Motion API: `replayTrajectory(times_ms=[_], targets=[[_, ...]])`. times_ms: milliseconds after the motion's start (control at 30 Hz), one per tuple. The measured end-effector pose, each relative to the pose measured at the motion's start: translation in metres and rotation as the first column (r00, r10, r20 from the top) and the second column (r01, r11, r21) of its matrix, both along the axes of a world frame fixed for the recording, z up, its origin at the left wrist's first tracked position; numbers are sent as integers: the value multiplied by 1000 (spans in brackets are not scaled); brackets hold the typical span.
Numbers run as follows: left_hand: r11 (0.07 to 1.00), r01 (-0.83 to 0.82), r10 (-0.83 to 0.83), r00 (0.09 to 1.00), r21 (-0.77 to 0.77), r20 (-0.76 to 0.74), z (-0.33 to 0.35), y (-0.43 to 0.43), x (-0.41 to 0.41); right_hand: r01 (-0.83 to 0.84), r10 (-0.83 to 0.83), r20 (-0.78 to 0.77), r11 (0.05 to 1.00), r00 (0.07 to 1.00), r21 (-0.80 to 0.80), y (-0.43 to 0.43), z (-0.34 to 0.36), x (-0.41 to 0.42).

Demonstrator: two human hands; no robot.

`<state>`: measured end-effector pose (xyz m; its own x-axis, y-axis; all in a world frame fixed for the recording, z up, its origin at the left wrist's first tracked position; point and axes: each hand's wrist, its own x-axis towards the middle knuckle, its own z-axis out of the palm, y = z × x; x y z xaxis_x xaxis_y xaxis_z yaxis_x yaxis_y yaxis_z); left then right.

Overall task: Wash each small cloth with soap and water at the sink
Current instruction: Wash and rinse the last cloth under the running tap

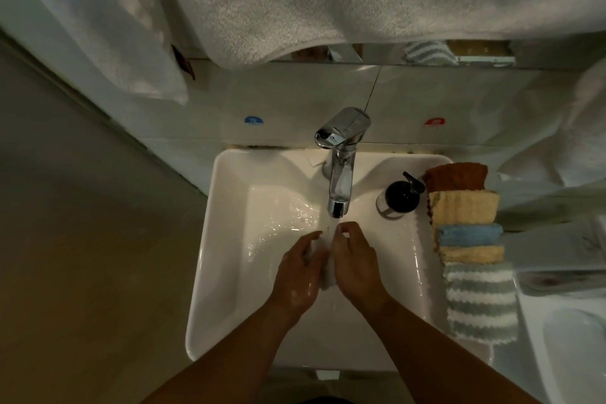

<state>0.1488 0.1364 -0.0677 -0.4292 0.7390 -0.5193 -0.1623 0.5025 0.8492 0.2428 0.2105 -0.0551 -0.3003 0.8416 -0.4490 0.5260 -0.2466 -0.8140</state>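
Note:
Over the white sink [229,239], my left hand [300,272] and my right hand [355,261] grip a small white cloth [326,267] between them, right under the running water from the chrome tap [341,161]. Most of the cloth is hidden by my fingers. On the sink's right rim lies a row of folded cloths: brown [455,176], yellow [464,207], blue [470,234], a second yellow one [472,253] and a grey-and-white striped one [480,302]. A black soap pump bottle [401,195] stands beside the tap.
A large white towel [328,0] hangs above the sink, with another [108,26] at the left. Blue [253,120] and red [434,122] stickers mark the tiled wall behind the tap. A white fixture [574,338] is at the right edge.

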Motion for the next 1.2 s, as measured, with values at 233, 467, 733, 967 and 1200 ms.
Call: replayTrajectory(times_ms=[233,467,733,967,1200], targets=[[942,-330,334,939,-59,80,6,5,-2,69,-164,-347,960,923,-270,-16,0,4],[976,-216,213,968,7,135,8,-1,-1,19,-79,-307,981,948,-193,-9,-2,5],[929,-365,369,923,-55,107,8,2,-1,157,-205,-181,957,962,-245,-11,-18,8],[922,-386,385,911,-22,147,12,0,-3,20,-151,-289,911,946,-411,-10,-15,10],[937,-344,348,929,-50,128,10,-7,-2,-76,-15,-288,950,957,-303,-12,-10,11]])
